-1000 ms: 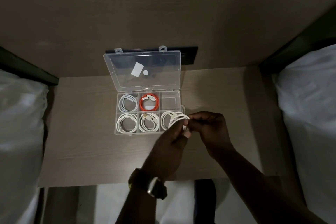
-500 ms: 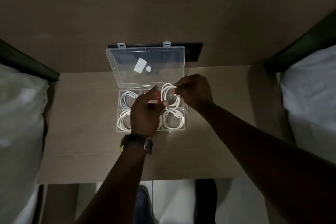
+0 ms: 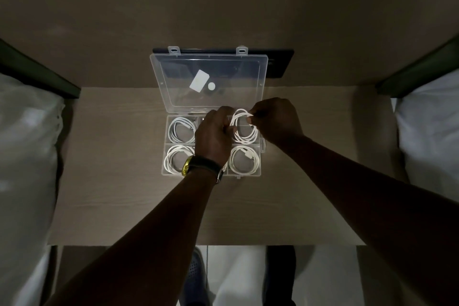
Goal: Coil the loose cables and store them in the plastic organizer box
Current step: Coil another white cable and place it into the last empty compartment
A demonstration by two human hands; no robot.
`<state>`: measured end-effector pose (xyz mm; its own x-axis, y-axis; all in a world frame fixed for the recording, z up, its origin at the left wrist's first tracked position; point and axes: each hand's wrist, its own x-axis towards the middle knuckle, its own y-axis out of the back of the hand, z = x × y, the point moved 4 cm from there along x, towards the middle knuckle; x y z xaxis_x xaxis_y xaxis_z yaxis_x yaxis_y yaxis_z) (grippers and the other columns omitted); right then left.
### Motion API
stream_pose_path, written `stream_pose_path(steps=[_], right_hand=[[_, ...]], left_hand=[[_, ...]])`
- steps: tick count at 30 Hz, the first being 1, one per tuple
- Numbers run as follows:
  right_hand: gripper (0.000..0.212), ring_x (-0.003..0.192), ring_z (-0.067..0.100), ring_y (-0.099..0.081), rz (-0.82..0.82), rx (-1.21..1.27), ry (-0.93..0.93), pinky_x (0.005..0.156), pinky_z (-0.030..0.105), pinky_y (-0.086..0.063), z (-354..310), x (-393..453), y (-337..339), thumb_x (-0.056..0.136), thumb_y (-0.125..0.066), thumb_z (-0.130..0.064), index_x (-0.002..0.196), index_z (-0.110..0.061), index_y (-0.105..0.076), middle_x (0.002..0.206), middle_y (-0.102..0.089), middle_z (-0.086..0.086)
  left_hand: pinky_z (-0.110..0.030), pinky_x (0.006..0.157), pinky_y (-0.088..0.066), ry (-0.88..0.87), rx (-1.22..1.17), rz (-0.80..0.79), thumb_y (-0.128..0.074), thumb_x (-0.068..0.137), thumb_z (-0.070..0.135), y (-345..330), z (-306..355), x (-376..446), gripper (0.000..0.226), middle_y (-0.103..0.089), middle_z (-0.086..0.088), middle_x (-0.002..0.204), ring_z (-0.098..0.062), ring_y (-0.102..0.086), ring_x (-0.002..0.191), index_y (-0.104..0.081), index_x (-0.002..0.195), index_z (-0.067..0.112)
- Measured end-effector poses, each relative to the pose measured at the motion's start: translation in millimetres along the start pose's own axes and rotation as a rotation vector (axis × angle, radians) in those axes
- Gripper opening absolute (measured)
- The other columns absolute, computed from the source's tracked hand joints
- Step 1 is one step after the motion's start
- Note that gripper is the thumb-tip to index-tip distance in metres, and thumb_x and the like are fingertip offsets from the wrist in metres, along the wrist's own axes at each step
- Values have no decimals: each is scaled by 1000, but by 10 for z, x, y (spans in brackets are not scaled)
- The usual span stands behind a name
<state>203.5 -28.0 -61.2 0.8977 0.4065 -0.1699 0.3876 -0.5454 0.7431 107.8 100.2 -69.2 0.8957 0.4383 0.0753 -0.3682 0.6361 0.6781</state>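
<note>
A clear plastic organizer box [image 3: 262, 148] lies on the wooden table with its lid [image 3: 211, 62] standing open at the back. Coiled white cables fill the left compartments [image 3: 180, 129] and the front right one [image 3: 244, 160]. Both hands pinch one coiled white cable [image 3: 244, 129] over the back right compartment: my left hand [image 3: 213, 136] grips its left side, my right hand [image 3: 275, 118] its top right. My left hand and its watch hide the middle compartments.
The wooden table [image 3: 119, 156] stands between two white beds [image 3: 24, 156] [image 3: 429, 131]. A dark panel [image 3: 280, 62] is on the wall behind the lid. My feet [image 3: 196, 278] show below the table's front edge.
Both hands carried the coiled white cable from the table's front, past the front right compartment, to the back right compartment and lowered it there.
</note>
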Motion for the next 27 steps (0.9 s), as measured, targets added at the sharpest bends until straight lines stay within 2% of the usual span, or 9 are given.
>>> stream_pose_path(steps=[3,5,10,15,17,19,21,24,27], right_hand=[[10,84,20,-70,-12,-76,115,77,24,-45,-35,-3,-12,77,-78,-19,85,-14,-78,88,-78,6],[10,84,24,-70,-80,-141,190,79,30,-50,-62,27,-15,78,-76,-18,85,-11,-77,88,-77,8],[9,89,29,-65,-223,-360,383,77,29,-41,-171,55,-59,82,-67,-12,86,-7,-74,90,-72,11],[8,76,34,-61,-205,-441,485,66,36,-44,-157,-35,-63,82,-64,-5,75,-6,-66,81,-61,14],[4,79,36,-63,-192,-427,492,68,38,-47,-168,-64,-74,81,-66,-5,84,-7,-66,86,-64,14],[25,83,36,-64,-173,-385,466,68,36,-46,-134,-81,-98,79,-68,-6,103,-10,-61,92,-69,13],[26,82,34,-61,-163,-383,437,66,32,-40,-83,-72,-111,81,-68,-9,105,-13,-58,91,-69,11],[9,82,35,-58,-160,-467,464,69,32,-36,-72,-98,-119,87,-62,-10,93,-9,-68,90,-69,13],[20,89,33,-54,-162,-547,521,76,37,-43,-27,-226,-110,91,-61,-25,101,-10,-69,101,-64,10]], left_hand=[[-33,84,-49,-28,31,-65,-59,83,1,-12,-17,61,49,-65,-9,103,-24,-61,95,-60,128,18],[-33,81,-50,-50,65,-124,-57,86,0,-22,-30,77,49,-62,-9,101,-24,-61,92,-59,131,19],[-28,74,-46,-90,70,-175,-58,92,12,8,-73,62,31,-56,-3,89,-27,-62,85,-67,121,15],[-35,73,-52,-28,42,-117,-61,88,9,-22,-51,96,17,-64,-10,88,-28,-64,82,-75,97,12],[-36,73,-53,20,37,-83,-65,83,4,-18,-47,155,12,-66,-9,89,-28,-65,83,-74,83,12],[-38,68,-52,39,55,-85,-64,79,2,-30,-45,202,13,-65,-7,86,-28,-64,79,-69,76,14],[-39,64,-51,38,93,-109,-61,78,1,-57,-27,214,15,-62,-6,83,-29,-61,75,-65,75,15],[-39,61,-48,4,182,-145,-54,79,2,-87,13,212,15,-58,-7,83,-33,-57,72,-59,79,16],[-39,59,-47,-32,210,-174,-52,80,3,-103,30,212,15,-56,-7,82,-34,-55,70,-51,81,17]])
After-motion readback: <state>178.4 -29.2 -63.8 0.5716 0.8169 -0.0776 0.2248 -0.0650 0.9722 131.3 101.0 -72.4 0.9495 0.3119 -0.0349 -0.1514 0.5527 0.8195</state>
